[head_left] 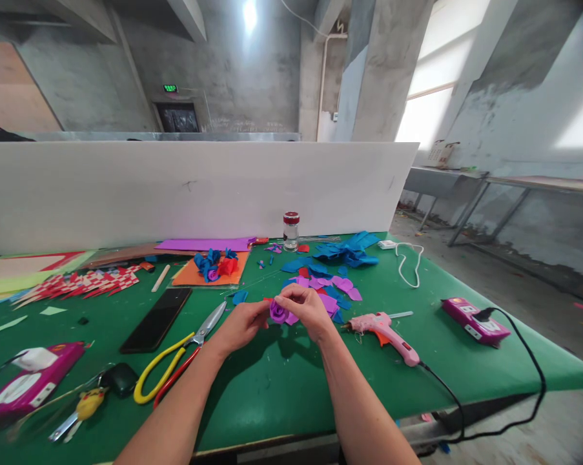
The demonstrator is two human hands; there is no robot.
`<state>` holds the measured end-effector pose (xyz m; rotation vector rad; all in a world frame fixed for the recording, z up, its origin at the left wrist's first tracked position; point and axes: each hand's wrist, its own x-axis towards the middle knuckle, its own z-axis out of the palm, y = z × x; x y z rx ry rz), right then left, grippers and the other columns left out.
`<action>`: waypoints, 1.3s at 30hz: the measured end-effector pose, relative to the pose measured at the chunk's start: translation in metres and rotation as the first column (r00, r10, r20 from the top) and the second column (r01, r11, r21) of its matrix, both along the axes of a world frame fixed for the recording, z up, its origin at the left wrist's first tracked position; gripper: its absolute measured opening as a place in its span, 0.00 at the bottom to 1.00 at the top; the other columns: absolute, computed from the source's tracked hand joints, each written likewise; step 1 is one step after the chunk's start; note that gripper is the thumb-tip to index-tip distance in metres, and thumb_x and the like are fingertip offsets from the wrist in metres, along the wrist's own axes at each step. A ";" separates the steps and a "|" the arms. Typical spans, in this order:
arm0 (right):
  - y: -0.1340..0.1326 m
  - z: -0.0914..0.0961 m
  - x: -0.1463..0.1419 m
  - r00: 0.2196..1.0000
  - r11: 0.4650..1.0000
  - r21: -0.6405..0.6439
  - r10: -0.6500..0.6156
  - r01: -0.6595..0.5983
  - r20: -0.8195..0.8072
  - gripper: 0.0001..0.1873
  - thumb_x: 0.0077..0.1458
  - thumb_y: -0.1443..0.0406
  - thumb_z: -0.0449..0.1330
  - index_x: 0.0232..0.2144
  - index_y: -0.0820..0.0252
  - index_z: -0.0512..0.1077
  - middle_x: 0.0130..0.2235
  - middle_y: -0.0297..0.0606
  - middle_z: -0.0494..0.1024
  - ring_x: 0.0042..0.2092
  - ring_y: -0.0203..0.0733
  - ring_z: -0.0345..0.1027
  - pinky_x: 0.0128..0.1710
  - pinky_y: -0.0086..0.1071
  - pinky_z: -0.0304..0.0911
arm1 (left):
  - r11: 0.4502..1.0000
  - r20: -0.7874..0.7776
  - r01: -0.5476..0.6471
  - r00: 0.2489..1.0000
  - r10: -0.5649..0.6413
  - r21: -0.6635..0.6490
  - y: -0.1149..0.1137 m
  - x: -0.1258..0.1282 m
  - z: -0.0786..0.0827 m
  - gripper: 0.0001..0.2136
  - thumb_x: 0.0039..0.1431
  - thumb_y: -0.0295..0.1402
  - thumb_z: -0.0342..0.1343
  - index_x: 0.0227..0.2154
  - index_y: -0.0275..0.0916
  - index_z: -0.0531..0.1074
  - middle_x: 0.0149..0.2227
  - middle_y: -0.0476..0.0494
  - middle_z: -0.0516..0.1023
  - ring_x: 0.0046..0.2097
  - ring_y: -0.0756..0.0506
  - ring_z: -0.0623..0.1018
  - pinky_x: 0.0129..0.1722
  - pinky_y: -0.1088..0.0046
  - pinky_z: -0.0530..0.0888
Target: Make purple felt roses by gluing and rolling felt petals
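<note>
A small purple rolled paper rose (pixel 277 313) is held up between my two hands over the middle of the green table. My left hand (pixel 240 328) is closed, its fingertips pinching the flower from the left. From the right, my right hand (pixel 305 311) is closed on it with thumb and forefinger at its upper edge. Purple paper petals (pixel 342 284) and blue paper pieces (pixel 337 298) lie just behind my right hand. A pink glue gun (pixel 385 332) rests to the right, and yellow-and-red-handled scissors (pixel 175 361) lie beside my left forearm.
Finished paper flowers (pixel 216 265) sit on an orange sheet (pixel 187 274). A black phone (pixel 156 321), a glass jar (pixel 291 232), keys (pixel 90 403) and two magenta power strips (pixel 475 321) are on the table. The glue gun's cord hangs over the front edge. A white board (pixel 189 194) stands behind.
</note>
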<state>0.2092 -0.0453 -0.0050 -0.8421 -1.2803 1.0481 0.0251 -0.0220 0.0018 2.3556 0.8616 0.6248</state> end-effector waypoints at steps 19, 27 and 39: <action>0.005 -0.013 -0.025 0.998 0.995 0.095 -0.010 0.015 -0.056 0.12 0.46 0.60 0.66 0.36 0.55 0.78 0.38 0.37 0.75 0.35 0.39 0.69 0.36 0.32 0.65 | 0.953 0.406 -0.299 0.867 0.287 -0.035 0.001 0.006 -0.007 0.14 0.58 0.42 0.54 0.32 0.39 0.79 0.24 0.48 0.79 0.27 0.47 0.76 0.31 0.74 0.73; 0.007 -0.019 -0.035 0.943 0.905 0.312 -0.325 0.288 0.071 0.03 0.48 0.64 0.65 0.27 0.56 0.78 0.33 0.36 0.74 0.34 0.38 0.67 0.34 0.30 0.65 | 0.957 0.453 -0.288 0.847 0.277 -0.047 -0.002 0.009 -0.010 0.11 0.58 0.37 0.54 0.32 0.39 0.80 0.22 0.49 0.78 0.25 0.47 0.77 0.30 0.73 0.73; 0.007 -0.022 -0.027 0.890 0.901 0.297 -0.390 0.317 0.234 0.07 0.52 0.67 0.58 0.31 0.59 0.78 0.29 0.37 0.79 0.30 0.40 0.70 0.31 0.31 0.64 | 0.908 0.609 -0.182 0.690 0.391 -0.376 -0.001 -0.009 0.017 0.14 0.54 0.43 0.59 0.31 0.36 0.78 0.26 0.46 0.78 0.28 0.48 0.74 0.31 0.74 0.72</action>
